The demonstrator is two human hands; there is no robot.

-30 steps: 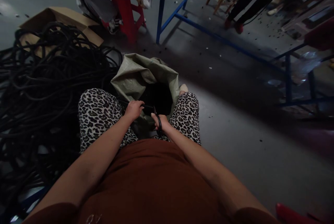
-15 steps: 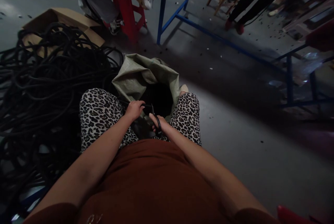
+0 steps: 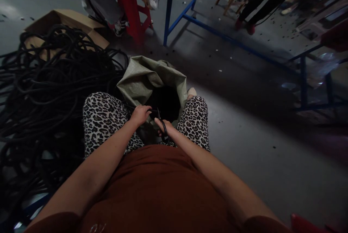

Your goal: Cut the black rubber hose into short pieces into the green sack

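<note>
Seated person, black cord [image 3: 154, 110] in left hand [image 3: 140, 115], scissors [image 3: 165, 130] in right hand [image 3: 168, 128], both over an open sack [image 3: 134, 80].
Left fingers pinched on the cord, its short end pointing right toward the blades; right fingers wrapped on the black handles, blades pointing far, beside the cord end; contact there too dark to tell. Sack olive, between knees in leopard-print trousers [image 3: 104, 119], mouth up, interior dark. Large tangle of black cord [image 3: 54, 80] on the floor at left, partly over an open cardboard box [image 3: 77, 21]. Far side: red stool [image 3: 141, 26], blue metal frame [image 3: 168, 12], legs of other people.
</note>
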